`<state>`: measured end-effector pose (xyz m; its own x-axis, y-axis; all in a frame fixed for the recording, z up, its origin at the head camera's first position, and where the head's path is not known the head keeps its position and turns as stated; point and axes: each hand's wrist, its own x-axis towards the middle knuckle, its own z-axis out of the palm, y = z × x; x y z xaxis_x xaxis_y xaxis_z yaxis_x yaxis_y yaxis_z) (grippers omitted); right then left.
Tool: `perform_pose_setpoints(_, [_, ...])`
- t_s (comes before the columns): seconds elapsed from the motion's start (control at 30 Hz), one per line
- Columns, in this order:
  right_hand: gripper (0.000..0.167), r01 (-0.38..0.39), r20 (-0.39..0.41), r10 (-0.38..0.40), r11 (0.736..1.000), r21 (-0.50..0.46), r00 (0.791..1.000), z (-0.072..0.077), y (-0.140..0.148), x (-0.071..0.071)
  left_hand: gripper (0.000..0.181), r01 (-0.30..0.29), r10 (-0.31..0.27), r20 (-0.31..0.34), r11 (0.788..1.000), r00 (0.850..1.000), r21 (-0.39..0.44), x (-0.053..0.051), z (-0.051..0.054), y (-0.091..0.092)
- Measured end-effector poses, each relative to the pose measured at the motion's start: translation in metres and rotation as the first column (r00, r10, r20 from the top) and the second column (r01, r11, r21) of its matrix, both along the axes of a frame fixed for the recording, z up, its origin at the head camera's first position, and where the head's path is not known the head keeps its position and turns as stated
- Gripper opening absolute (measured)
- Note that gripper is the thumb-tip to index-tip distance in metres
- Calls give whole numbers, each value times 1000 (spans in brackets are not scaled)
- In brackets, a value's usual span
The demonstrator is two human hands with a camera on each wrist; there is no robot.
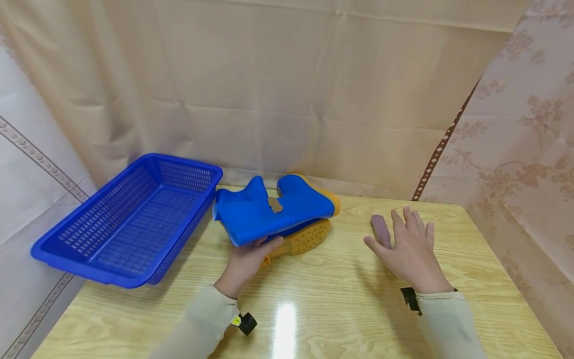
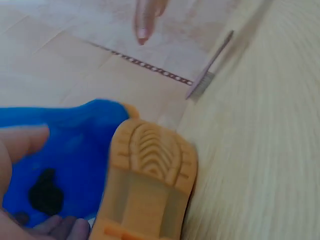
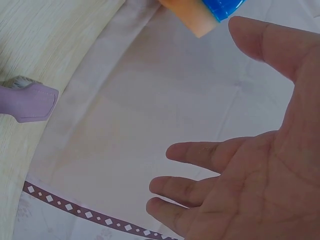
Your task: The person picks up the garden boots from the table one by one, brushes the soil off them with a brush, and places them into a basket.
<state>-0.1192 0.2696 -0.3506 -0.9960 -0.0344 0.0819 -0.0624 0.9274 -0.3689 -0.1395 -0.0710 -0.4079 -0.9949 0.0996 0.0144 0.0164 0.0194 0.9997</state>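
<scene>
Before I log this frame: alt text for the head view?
A person's left hand is at the near side of two glossy blue boots with orange soles, lying on a pale wood-grain table. The right hand, fingers spread, partly hides a slim purple brush. A blue perforated plastic basket sits at left.

Pale sleeves (image 1: 197,319), black wristbands (image 1: 410,300), yellow mark (image 1: 236,320)

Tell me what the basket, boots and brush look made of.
Basket: likely moulded plastic, smooth, from perforated walls. Boots: probably rubber or PVC, glossy blue with highlights, moulded orange soles. Brush: purple body without glare: matte plastic or painted wood, can't tell; bristle fibre unclear.
</scene>
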Motion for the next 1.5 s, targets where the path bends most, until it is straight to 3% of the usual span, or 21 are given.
perform_pose_setpoints(0.07, [108,-1,0,1,1000,-3,1000,0,1,1,99,28,-27,29,999,999,-37,2,1,7])
perform_pose_setpoints(0.13, [107,-1,-1,1,1000,-4,1000,0,1,1,94,0,2,70,1000,998,-19,4,4,16])
perform_pose_setpoints(0.2, [106,-1,-2,1,1000,-2,1000,0,2,1,85,-47,31,97,985,995,165,7,9,26])
perform_pose_setpoints(0.23, [106,-2,-1,2,1000,-3,1000,0,2,2,82,-84,51,125,959,991,271,10,12,31])
perform_pose_setpoints(0.27, [106,-4,1,4,1000,-3,1000,0,2,2,78,-121,69,149,919,986,374,13,16,36])
perform_pose_setpoints(0.33, [106,-8,8,8,1000,-7,1000,0,2,2,78,-188,80,215,814,973,550,18,24,43])
perform_pose_setpoints(0.37, [106,-9,11,10,1000,-10,1000,0,2,2,77,-210,82,236,778,968,592,19,28,45])
perform_pose_setpoints(0.43, [106,-12,14,12,1000,-18,1000,0,1,2,75,-230,84,255,748,963,623,19,35,48])
perform_pose_setpoints(0.53, [104,-12,17,12,1000,-27,1000,1,1,3,67,-227,96,240,757,966,612,13,43,47])
perform_pose_setpoints(0.63, [103,-12,15,12,999,-33,1000,2,1,3,53,-221,134,187,764,973,606,1,46,43])
perform_pose_setpoints(0.77, [103,-13,17,13,999,-37,1000,3,2,3,32,-214,172,127,747,977,629,-17,49,36])
perform_pose_setpoints(0.87, [105,-13,22,14,999,-39,1000,3,3,3,36,-186,162,96,747,982,639,-26,54,30])
perform_pose_setpoints(1.03, [104,-11,33,12,999,-47,999,3,3,2,51,-156,139,77,771,987,617,-41,66,20])
perform_pose_setpoints(1.13, [104,-12,39,15,998,-55,999,3,3,2,55,-103,86,56,810,995,577,-58,77,9])
perform_pose_setpoints(1.3, [103,-16,37,18,998,-57,999,3,2,1,66,43,-41,-13,941,999,336,-93,93,-23])
perform_pose_setpoints(1.4, [102,-17,33,18,999,-47,999,1,2,1,74,90,-84,-33,968,996,236,-101,89,-35])
perform_pose_setpoints(1.5, [100,-17,33,19,999,-41,999,0,4,0,73,44,-35,-44,969,998,243,-93,79,-26])
